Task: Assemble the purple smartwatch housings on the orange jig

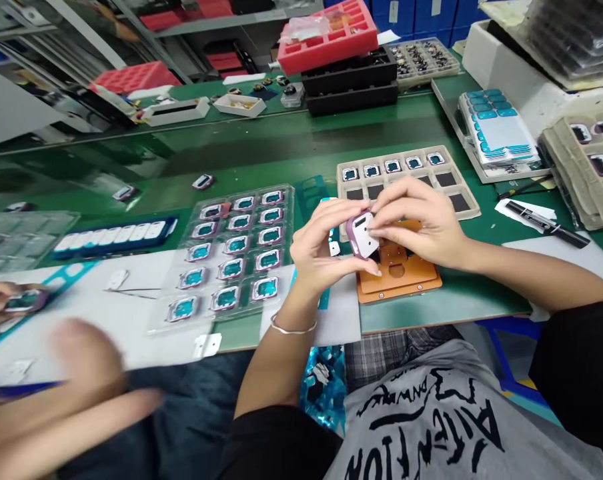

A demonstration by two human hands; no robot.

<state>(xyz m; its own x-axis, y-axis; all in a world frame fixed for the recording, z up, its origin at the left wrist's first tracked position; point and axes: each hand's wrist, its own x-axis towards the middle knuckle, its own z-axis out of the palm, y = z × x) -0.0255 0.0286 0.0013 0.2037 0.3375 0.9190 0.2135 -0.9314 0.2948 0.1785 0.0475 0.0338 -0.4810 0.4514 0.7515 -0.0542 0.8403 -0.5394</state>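
Note:
A small purple-rimmed case with a white face [362, 236] is held up above the front edge of the green bench. My left hand [321, 247] grips it by its rim, thumb below and fingers above. The fingertips of my right hand [416, 223] press on its white face from the right. Beneath my right hand lies an orange fixture plate [399, 283], partly hidden. Behind both hands, a beige tray [461, 180] carries several similar cases in its back row. Left of my hands stands a clear plastic tray [251, 267] with rows of purple-rimmed frames showing teal film.
At the left, a co-worker's blurred hand [89, 363] reaches near the bench edge, and another hand holds a case [26, 301]. Black trays [351, 97] under a red tray [331, 40] stand behind. A black marker [546, 223] lies right, near stacked teal-and-white sheets [501, 130].

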